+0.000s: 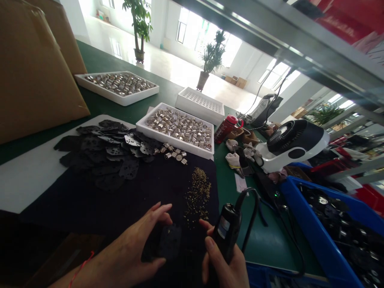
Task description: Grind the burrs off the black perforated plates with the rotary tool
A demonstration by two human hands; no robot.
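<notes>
Along the bench's near edge, what are the hands doing?

The left hand (126,250), fingers curved and spread, holds a black perforated plate (170,242) above a black cloth (90,208). The right hand (225,262) closes narrowly around a corded handheld tool (226,228).

Can you make out the tool's tip?

No, the right hand hides it (part of the plate is lost behind the left hand too).

What lies beyond them?

Gold-coloured specks (197,196) are scattered on the cloth. Past them are a heap of black plates (111,154), loose metal cylinders (174,154) and white trays of cylinders (177,128) on a green bench mat (99,80). At right, the frame cuts off a blue bin (321,224) of dark parts. Farther off, a white desk fan (291,140) sits on the bench, and potted plants (211,56) stand on a bright floor.
</notes>
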